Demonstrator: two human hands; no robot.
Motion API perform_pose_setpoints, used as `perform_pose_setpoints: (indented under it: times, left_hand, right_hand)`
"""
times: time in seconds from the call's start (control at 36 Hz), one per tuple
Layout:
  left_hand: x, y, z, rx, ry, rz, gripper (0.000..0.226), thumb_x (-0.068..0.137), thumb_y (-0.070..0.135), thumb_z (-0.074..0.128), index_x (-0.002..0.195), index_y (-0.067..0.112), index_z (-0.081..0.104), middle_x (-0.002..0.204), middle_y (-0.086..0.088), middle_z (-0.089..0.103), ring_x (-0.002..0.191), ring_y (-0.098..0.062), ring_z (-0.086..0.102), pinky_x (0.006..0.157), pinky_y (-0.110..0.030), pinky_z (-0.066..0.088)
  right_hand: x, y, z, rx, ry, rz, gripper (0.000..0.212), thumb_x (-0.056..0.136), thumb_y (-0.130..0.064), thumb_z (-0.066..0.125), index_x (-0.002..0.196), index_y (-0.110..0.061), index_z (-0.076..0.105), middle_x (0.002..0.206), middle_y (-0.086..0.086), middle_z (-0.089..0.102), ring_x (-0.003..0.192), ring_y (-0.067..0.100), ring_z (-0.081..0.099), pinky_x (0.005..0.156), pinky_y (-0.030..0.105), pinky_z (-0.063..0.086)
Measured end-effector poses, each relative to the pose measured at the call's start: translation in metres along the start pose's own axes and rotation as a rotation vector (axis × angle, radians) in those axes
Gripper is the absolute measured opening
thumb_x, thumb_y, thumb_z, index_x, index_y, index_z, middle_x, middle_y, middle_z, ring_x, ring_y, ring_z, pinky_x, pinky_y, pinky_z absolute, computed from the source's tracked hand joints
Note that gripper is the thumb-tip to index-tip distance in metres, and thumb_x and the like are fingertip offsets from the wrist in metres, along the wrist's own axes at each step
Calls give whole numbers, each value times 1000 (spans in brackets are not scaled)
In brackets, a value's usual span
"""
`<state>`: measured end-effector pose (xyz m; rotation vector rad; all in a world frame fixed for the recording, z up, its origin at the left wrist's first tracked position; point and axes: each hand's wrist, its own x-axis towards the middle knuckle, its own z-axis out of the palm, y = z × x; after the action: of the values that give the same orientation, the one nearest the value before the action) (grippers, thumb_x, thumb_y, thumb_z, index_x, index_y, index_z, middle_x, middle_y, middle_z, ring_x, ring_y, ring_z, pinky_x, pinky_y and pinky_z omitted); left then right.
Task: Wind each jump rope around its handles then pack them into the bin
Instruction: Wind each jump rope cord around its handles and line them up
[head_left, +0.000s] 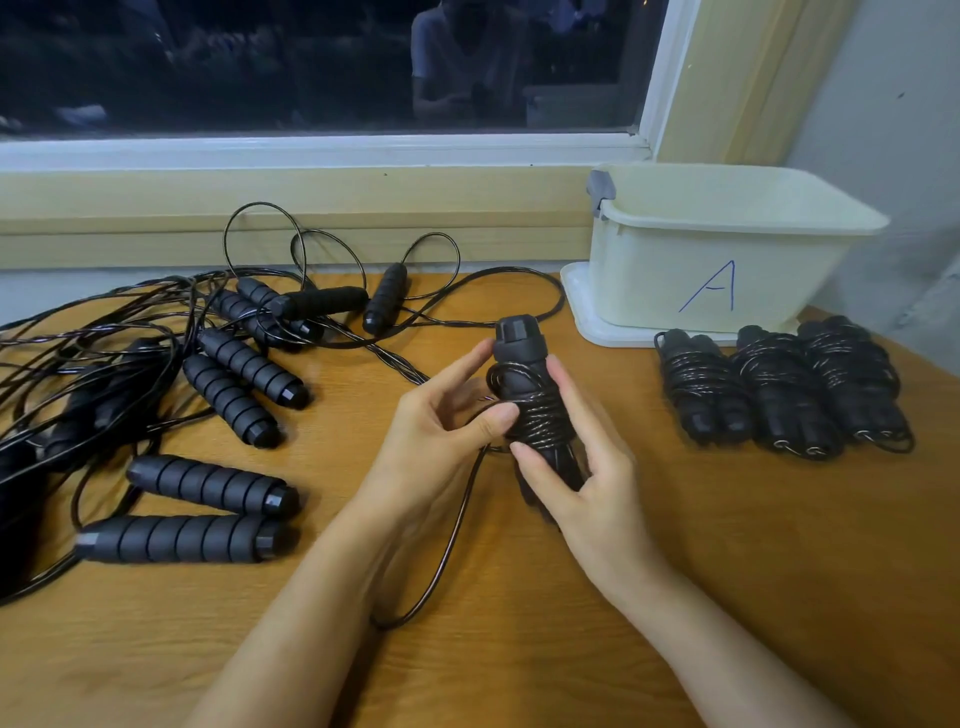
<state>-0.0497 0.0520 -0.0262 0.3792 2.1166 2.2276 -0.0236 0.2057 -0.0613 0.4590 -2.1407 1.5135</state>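
Right hand (582, 467) curled round the lower end of the paired black foam jump-rope handles (522, 358), held upright just above the tan wooden tabletop (571, 649). Left hand (441, 431) pinching the same handles higher up, thumb pressed on the thin glossy black cord (540, 421) coiled round their middle. Loose tail of cord running down past the left wrist in a long loop on the wood.

Winding step, judged partly done: several turns on, plenty of slack left. Next move: hold tension under the thumb, pass the slack round again, lay each turn snug beside the last, then tuck the end.

Further right, three wound black rope bundles (779, 395) side by side, not yet in the cream plastic bin marked with a blue A (691, 270) just behind them. Off left, a tangle of unwound black ropes (228, 374).
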Motion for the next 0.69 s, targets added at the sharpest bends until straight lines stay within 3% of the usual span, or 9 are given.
perform_pose_setpoints:
  times: [0.08,0.19,0.28,0.36,0.5,0.58,0.69]
  left_hand:
    - [1,-2,1,37,60,24,71,75,16,69,142,20,45,111,-4,73,105,-9,68,80,-17,53]
    - [0,-3,3,45,88,28,68,81,3,69,144,11,43,98,6,76,98,-5,70,75,-14,52]
    - [-2,-1,6,74,71,46,71,80,9,69,145,11,41,94,15,75,100,1,68,76,-11,51]
    - [-2,1,8,82,31,49,77,76,19,67,147,11,38,110,13,70,109,1,64,83,-12,50]
    - [0,0,5,182,-122,39,88,82,9,70,153,17,20,134,17,51,119,9,55,93,-10,44]
    - [2,-7,-3,456,-113,194,90,84,13,75,153,26,19,146,21,37,129,8,45,105,-11,37]
    - [6,-11,-9,904,77,594,56,88,29,66,140,13,54,136,-1,60,124,-15,57,110,-40,42]
  right_hand:
    - [-1,2,2,-77,8,-21,66,93,-30,59,153,-21,34,148,-1,40,136,2,40,103,10,37]
    - [-3,4,4,-186,-34,-80,60,99,-32,48,155,-33,26,155,-2,36,139,5,38,106,12,35]
    - [-5,5,5,-250,-67,-84,61,100,-37,43,156,-40,18,160,-3,28,144,7,32,109,20,37]
    - [-4,5,4,-307,-66,-89,73,94,-39,55,156,-39,16,158,-2,28,144,14,34,109,25,39]
    - [3,10,-7,-423,-32,-150,75,90,-11,70,154,-20,32,150,8,42,135,22,46,105,26,44]
    - [9,12,-14,-529,-13,-152,76,87,-10,73,153,-18,36,147,9,46,133,24,48,101,24,43]
    - [14,15,-21,-615,31,-144,76,86,-12,75,152,-16,38,144,10,49,130,25,51,98,26,45]
